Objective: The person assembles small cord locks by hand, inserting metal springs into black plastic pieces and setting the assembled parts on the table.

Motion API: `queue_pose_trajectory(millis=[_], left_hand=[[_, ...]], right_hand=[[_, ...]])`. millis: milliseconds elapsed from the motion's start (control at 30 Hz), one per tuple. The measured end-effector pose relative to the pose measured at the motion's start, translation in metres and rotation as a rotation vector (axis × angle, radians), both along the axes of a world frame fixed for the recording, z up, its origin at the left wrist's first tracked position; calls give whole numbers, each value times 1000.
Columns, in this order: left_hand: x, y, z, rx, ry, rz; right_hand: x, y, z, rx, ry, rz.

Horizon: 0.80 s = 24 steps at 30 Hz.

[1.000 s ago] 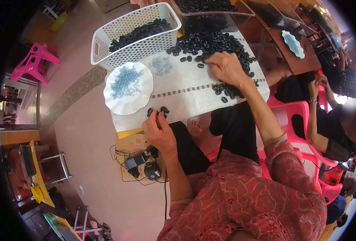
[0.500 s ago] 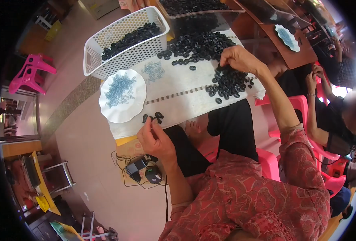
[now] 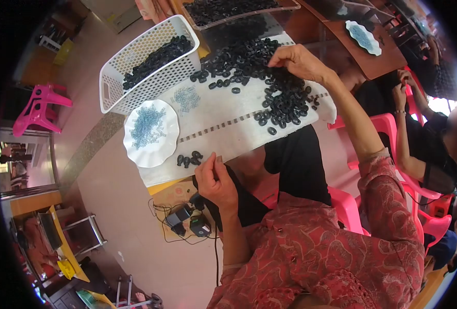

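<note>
My right hand point(image 3: 301, 63) reaches over a heap of small black ring-shaped pieces point(image 3: 286, 105) at the right of the cloth. Its fingertips are drawn together at the heap's upper part; whether a piece is between them is hidden. Just off the near edge of the cloth is my left hand point(image 3: 217, 185), thumb and forefinger held close together, with nothing I can make out at the tips. Several black pieces point(image 3: 190, 159) lie in a little group left of it. A white scalloped plate point(image 3: 167, 145) holds small clear bluish bits point(image 3: 148, 126).
A white perforated basket point(image 3: 187, 63) of black pieces stands at the far left of the cloth-covered table point(image 3: 223, 110). Loose bluish bits point(image 3: 186, 98) lie on the cloth. Behind is a clear bin point(image 3: 238, 15) of black pieces. Adapters and cables point(image 3: 187, 221) sit below. Another person point(image 3: 414, 149) sits at right.
My left hand has moved right, away from the small group of black pieces, which now shows more fully. My right hand stays at the heap, shifted slightly up and left. The whole view has shifted a little.
</note>
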<state>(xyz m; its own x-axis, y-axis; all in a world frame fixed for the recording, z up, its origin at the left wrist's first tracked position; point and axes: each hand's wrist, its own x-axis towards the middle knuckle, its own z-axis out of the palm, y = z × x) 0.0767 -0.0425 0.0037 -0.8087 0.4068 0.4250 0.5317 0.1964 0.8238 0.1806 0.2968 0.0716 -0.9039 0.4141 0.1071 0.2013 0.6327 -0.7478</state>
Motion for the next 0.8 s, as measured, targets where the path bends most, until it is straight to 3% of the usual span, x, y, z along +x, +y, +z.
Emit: queue_pose_trajectory(millis=[167,267,400,567,667,800], left_hand=[[6,5,0,10,-79,-20],[8,8,-5,-11,-47,-35],[12,11,-6,-10,-69,-61],[13,10,-4,-49,-61,-56],[12,8,-6,-47,-70,-57],[11,7,-11,-32,-119,-68]], right_hand=[[22,-9,-2,113,-8,-17],[21,-15,-10,478,-252,82],[-4,-24,-12,566,-348,161],[-38,-1,-18,217,-52,197],[-43,12,-11,206,83,135],[-30,22,-6,-125,52,-66]])
